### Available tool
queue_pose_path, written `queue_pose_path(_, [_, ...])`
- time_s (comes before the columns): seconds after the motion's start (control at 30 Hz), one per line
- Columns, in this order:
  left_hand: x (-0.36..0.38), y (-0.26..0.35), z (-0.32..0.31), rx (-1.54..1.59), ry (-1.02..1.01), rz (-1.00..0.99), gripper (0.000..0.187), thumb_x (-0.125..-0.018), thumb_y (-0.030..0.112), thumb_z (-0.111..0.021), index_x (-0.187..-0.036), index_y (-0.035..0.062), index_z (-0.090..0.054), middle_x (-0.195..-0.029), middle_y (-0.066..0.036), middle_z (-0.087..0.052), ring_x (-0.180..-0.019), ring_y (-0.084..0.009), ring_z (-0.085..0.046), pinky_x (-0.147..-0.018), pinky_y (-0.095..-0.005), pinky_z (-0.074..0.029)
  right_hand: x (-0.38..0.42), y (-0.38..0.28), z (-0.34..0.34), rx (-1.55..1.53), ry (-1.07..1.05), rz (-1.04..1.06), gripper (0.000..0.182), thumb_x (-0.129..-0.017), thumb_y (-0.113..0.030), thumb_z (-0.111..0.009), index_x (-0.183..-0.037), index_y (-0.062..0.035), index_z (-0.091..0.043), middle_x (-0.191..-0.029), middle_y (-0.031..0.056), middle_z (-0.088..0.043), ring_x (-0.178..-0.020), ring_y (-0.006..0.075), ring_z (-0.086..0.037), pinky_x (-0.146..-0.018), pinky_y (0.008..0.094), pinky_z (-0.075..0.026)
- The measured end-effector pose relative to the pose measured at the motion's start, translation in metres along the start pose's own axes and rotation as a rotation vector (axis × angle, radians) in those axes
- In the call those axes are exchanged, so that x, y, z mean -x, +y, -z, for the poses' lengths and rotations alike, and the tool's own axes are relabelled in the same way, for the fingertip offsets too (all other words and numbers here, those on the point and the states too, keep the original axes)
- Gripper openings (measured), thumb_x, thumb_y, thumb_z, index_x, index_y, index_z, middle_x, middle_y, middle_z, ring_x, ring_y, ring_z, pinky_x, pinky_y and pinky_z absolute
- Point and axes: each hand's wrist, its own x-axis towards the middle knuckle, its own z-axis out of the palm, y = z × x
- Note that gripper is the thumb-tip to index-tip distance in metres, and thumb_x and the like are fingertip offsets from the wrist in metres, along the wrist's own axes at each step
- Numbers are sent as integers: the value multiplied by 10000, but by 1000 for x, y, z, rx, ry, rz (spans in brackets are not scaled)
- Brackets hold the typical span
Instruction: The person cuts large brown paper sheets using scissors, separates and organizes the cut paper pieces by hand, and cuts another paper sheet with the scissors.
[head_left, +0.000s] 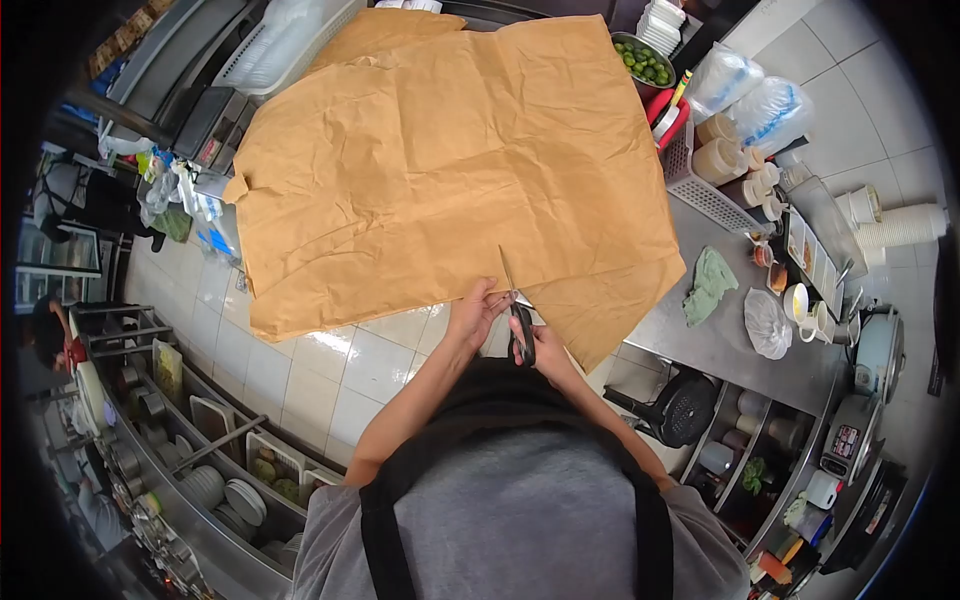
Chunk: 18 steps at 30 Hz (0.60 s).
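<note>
A large creased sheet of brown paper (430, 170) covers most of the work surface before me and hangs over its near edge. My left hand (478, 312) pinches the paper's near edge just left of the scissors. In my right hand (541, 350) are black-handled scissors (522, 335), their blades apart and pointing away from me across the paper. The near edge lies between the blades. To the right of the scissors, a corner of paper slants down toward the counter's front.
On the right, the steel counter (740, 345) bears a green cloth (711, 287), a knotted plastic bag (767, 323) and a basket (705, 185) of sauce bottles. A bowl of limes (645, 62) stands behind. Shelves with plates (245, 502) are at lower left; people are farther left.
</note>
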Motion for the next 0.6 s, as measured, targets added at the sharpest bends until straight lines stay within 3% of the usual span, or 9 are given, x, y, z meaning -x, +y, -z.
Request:
queue_pose_path(0.07, [0,0,-3,-17,-14,-24,229,-813,93,-542,-992,-22,-460,-983,-164,-566,-939,-293,-576,-859,-378,-463,-2,-2,3,14,-10,13,544,-794,-576,-515,-598,-69,-550,-487,3,-511,-411,63,-433,-393,200,-294])
queue_pose_path(0.27, [17,8,-10,-53,-37,76,160,-850,147,-529,-937,13,-509,-972,-124,-577,-878,-213,-580,-823,-331,-448,-7,-5,-5,-19,56,22,524,-811,-540,-522,-594,-65,-551,-485,8,-512,-420,65,-432,-396,201,-290])
queue_pose_path(0.37, [51,27,-12,-501,-374,354,241,-887,227,-507,-1010,21,-531,-1024,-105,-587,-907,-213,-576,-854,-331,-434,21,-23,5,-46,60,-12,520,-813,-532,-525,-579,-68,-546,-480,12,-511,-424,69,-438,-412,199,-298])
queue_pose_path(0.43, [69,75,-19,-992,-1025,350,378,-888,383,-480,-1067,61,-565,-1050,-84,-593,-970,-174,-554,-869,-292,-419,19,-16,15,38,62,-25,533,-807,-534,-528,-565,-60,-551,-482,15,-515,-446,80,-466,-449,217,-331])
queue_pose_path(0.47, [85,109,-41,-867,-1034,477,406,-912,388,-421,-1047,47,-595,-1057,-88,-595,-906,-147,-573,-821,-271,-439,19,-12,18,83,58,-37,540,-805,-536,-529,-558,-56,-553,-483,16,-517,-457,86,-481,-467,226,-347])
queue_pose_path(0.53, [40,130,-42,-1034,-629,71,449,-919,403,-390,-1019,21,-605,-1032,-88,-607,-855,-136,-587,-776,-274,-458,20,-13,17,82,56,-24,536,-806,-531,-530,-555,-58,-552,-479,14,-515,-457,84,-476,-474,220,-341])
queue_pose_path(0.57, [10,132,-45,-931,-370,-225,460,-914,404,-397,-978,9,-623,-989,-87,-624,-857,-135,-585,-791,-276,-446,19,-15,16,83,52,-11,534,-807,-529,-530,-554,-59,-551,-476,13,-514,-458,83,-474,-477,217,-338])
queue_pose_path(0.6, [-29,126,-44,-995,-152,-581,482,-905,427,-377,-1082,25,-575,-1170,-122,-540,-1093,-205,-493,-942,-369,-356,18,-11,16,94,58,-6,539,-799,-539,-535,-564,-54,-554,-477,16,-516,-453,85,-474,-464,225,-338])
